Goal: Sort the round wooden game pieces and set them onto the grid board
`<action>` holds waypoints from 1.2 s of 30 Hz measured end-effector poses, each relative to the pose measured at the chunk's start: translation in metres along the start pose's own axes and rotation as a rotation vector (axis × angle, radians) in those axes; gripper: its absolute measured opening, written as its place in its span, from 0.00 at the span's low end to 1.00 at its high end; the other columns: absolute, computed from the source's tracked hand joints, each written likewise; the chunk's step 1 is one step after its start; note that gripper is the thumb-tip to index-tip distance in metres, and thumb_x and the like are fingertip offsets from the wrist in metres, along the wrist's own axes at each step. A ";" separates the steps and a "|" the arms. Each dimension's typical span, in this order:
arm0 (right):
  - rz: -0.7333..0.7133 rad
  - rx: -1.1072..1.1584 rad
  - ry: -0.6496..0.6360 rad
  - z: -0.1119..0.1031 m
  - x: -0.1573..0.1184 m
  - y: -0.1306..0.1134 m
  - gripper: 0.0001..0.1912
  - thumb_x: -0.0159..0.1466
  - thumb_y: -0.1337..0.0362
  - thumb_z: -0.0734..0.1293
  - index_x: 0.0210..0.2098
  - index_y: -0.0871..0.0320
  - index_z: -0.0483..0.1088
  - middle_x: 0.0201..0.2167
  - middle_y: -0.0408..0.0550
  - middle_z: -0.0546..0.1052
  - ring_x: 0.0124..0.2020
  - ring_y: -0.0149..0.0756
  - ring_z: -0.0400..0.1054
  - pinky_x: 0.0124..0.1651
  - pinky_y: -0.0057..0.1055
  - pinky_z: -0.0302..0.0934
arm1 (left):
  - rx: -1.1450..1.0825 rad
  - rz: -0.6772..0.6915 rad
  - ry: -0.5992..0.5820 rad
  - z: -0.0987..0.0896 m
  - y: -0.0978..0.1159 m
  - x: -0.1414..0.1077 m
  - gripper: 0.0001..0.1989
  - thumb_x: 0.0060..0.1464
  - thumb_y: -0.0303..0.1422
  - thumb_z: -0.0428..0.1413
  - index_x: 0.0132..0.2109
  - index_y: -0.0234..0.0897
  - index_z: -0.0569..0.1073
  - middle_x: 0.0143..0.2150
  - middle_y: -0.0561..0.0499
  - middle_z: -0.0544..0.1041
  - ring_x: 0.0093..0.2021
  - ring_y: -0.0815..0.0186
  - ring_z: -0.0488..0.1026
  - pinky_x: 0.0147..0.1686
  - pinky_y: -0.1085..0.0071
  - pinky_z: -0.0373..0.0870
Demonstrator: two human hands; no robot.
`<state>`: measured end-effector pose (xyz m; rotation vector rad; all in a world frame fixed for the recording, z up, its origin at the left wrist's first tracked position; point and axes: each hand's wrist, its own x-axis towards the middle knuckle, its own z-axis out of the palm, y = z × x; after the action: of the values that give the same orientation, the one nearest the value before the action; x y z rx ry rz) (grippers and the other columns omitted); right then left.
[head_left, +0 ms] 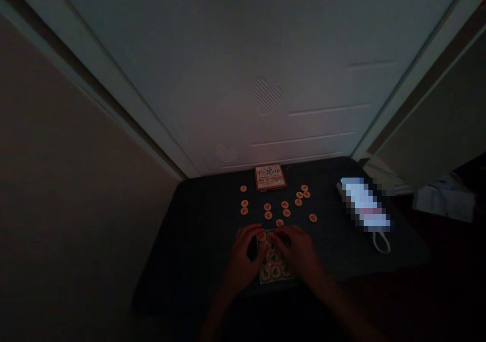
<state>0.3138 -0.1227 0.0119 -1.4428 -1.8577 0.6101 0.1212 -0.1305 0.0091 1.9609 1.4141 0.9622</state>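
Note:
A small pale tray [279, 280] of round xiangqi pieces lies near the front edge of the dark table. Pieces with dark characters [275, 272] fill its near rows, and a red-marked piece [261, 237] sits at its far left corner. My left hand [245, 253] curls round the tray's left side, index finger at the far edge and thumb over the pieces. Over the right part bends my right hand [298, 251], fingertips drawn together near the far row; whatever they pinch is hidden. Beyond my hands, several red-marked pieces [268, 215] are scattered on the table.
A flat printed box [270, 177] stands at the back of the dark table [201, 230], close to a white panel with embossed hearts [268, 96]. To the right lies a bright, blurred-out device [364, 205] with a white loop [381, 242]. Walls flank both sides.

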 end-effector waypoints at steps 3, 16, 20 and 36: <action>-0.014 -0.073 -0.001 0.003 0.001 -0.002 0.05 0.68 0.63 0.67 0.38 0.52 0.77 0.34 0.46 0.81 0.37 0.40 0.74 0.42 0.34 0.68 | -0.004 -0.001 -0.006 0.000 -0.001 -0.001 0.14 0.61 0.33 0.57 0.55 0.44 0.73 0.58 0.45 0.74 0.59 0.56 0.70 0.59 0.53 0.68; -0.066 -0.083 0.010 0.004 -0.001 -0.001 0.05 0.68 0.67 0.66 0.41 0.55 0.75 0.38 0.48 0.80 0.41 0.43 0.73 0.47 0.39 0.66 | -0.001 -0.001 -0.050 0.000 0.000 -0.001 0.13 0.62 0.32 0.57 0.53 0.45 0.74 0.59 0.46 0.73 0.59 0.56 0.70 0.60 0.53 0.67; -0.108 -0.095 0.001 0.003 -0.005 -0.002 0.05 0.67 0.67 0.67 0.42 0.54 0.74 0.39 0.49 0.79 0.42 0.44 0.72 0.48 0.41 0.67 | -0.007 -0.002 -0.037 0.001 -0.001 -0.002 0.13 0.62 0.32 0.57 0.53 0.45 0.74 0.59 0.45 0.73 0.59 0.56 0.70 0.60 0.52 0.67; -0.145 -0.009 0.065 0.001 -0.009 0.006 0.07 0.68 0.66 0.66 0.45 0.52 0.75 0.40 0.49 0.80 0.43 0.43 0.73 0.48 0.41 0.68 | 0.007 0.013 -0.032 0.001 0.000 -0.001 0.15 0.60 0.32 0.58 0.54 0.45 0.74 0.58 0.46 0.74 0.59 0.55 0.70 0.60 0.52 0.67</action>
<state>0.3184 -0.1298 0.0048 -1.3047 -1.8962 0.4798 0.1216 -0.1314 0.0082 1.9843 1.3897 0.9290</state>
